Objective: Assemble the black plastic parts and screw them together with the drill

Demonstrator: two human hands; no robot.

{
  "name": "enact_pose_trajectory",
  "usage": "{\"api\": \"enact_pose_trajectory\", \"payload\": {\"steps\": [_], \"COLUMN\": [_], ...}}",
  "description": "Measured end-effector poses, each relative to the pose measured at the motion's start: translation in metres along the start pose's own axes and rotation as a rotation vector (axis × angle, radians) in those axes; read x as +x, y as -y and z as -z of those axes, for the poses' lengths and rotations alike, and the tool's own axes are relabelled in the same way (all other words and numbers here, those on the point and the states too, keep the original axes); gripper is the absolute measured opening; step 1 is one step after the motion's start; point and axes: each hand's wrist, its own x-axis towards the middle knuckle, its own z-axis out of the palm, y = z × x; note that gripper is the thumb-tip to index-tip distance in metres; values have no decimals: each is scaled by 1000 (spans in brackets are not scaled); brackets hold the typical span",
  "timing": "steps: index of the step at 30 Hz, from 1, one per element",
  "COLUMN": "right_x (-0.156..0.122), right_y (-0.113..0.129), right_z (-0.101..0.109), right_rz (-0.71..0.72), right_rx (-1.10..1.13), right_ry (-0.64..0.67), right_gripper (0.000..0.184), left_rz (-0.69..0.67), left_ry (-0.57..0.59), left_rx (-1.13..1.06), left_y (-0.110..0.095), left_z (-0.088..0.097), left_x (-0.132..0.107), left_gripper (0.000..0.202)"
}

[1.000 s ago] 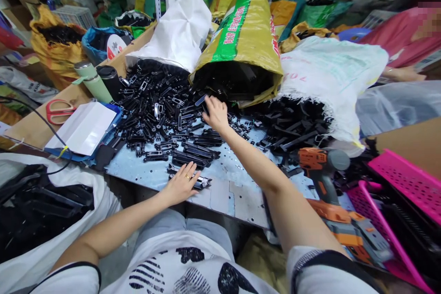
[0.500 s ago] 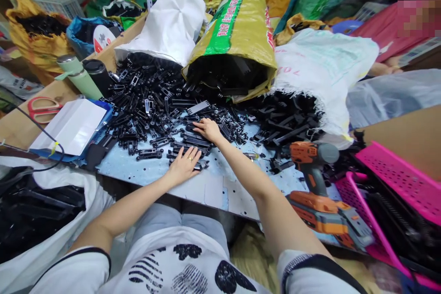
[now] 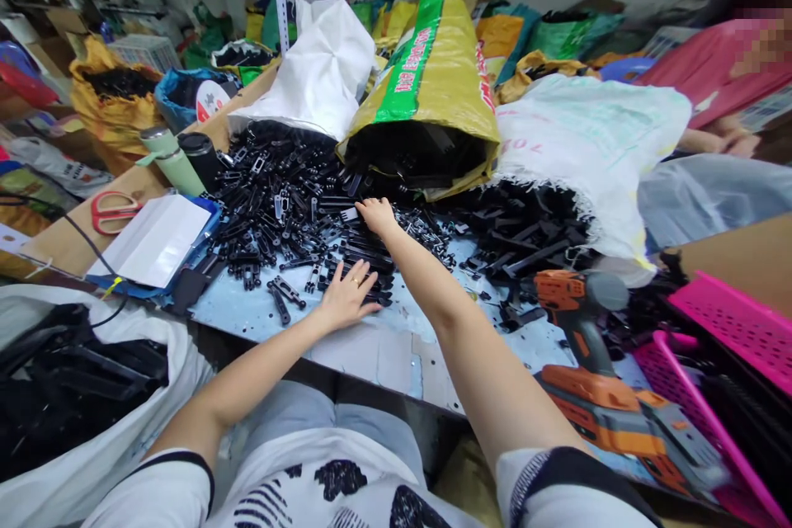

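Several black slotted bars [image 3: 365,258] lie in a row on the light blue worktop [image 3: 238,305]. My left hand [image 3: 350,295] rests at their near end, fingers spread, with a ring on one finger. My right hand [image 3: 377,216] reaches farther forward, its fingers stretched over the far side of the bars. A grey pronged plate [image 3: 350,214] shows beside those fingertips, partly covered by the hand. Left of both hands spreads a heap of small black linkage parts [image 3: 272,206]. A few loose black pieces [image 3: 288,293] lie near my left hand.
White [image 3: 331,70], yellow-green [image 3: 458,91] and frayed white [image 3: 594,124] sacks spill black parts at the back. An orange cordless drill [image 3: 587,363] stands right, beside a pink basket [image 3: 736,322]. Scissors [image 3: 115,212] and a green flask [image 3: 179,165] are left. A co-worker's pink sleeve [image 3: 693,74] shows.
My right hand has moved forward from the bars to the grey plate. Loose black pieces left of my left hand have shifted. The camera view has tilted up slightly.
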Motion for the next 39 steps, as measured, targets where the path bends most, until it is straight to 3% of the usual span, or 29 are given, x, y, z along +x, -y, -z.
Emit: {"api": "enact_pose_trajectory", "payload": {"steps": [3,5,8,11,13,16,18,21,24,27,30,34,36,39], "right_x": [10,9,-3,-18,-23,-18,-11,-17,-66,-149,-225,-270,-281,-308], "right_y": [-6,-13,-24,-29,-25,-12,-4,0,-1,11,50,114,126,105], "right_z": [1,4,11,13,10,6,8,19,33,42,35,2,-10,-12], "right_rz": [29,35,-20,-69,-54,-13,-1,-14,-108,-152,-163,-298,-322,-324], "right_rx": [1,-6,-16,-19,-11,19,43,90,347,784,1201,1685,1746,1588], "right_ry": [13,10,-4,-13,-13,-22,-27,-43,-134,-216,-219,-285,-345,-361], "right_gripper": [32,31,30,32,38,40,33,24,34,55,48,42,55,71], "left_rz": [304,490,521,520,526,456,328,156,141,226,346,569,621,667], "left_ry": [-91,-51,42,57,37,-131,-257,-185,-54,-34,-103,-133,-140,-162], "left_rx": [-18,7,45,33,35,-2,-80,-225,-335,-468,-644,-936,-1012,-1062], "left_y": [43,76,112,120,114,89,63,21,-4,-8,-6,-13,-16,-14], "left_z": [18,24,22,18,22,35,42,41,33,25,18,9,9,14], "left_x": [24,46,75,89,86,59,28,-31,-84,-114,-119,-111,-111,-118], "left_gripper": [37,32,26,23,26,32,34,33,32,31,27,25,27,29]}}
